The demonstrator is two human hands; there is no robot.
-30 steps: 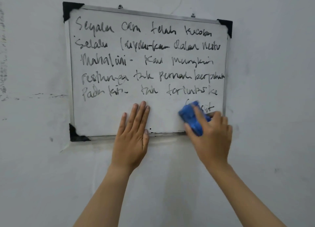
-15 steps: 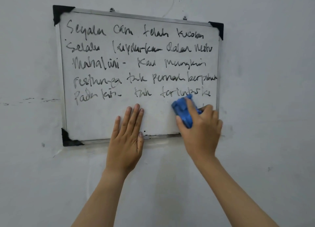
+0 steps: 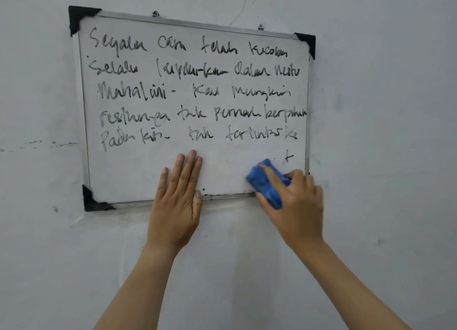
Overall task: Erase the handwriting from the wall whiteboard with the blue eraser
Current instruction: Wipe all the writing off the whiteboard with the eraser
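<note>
My right hand grips the blue eraser at the whiteboard's lower right (edge apparently overhanging); left hand lies flat, holding nothing.

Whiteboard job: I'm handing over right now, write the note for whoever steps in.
Left hand: open, flat on the whiteboard at its bottom edge, bracing it.
Right hand: grip shut on the blue eraser, pressed against the board's lower right corner.
Done: the short sixth line at lower right is mostly wiped; only a stray letter remains above the eraser.
Left: that letter, then all five full lines of handwriting, and the black specks along the bottom frame.
</note>
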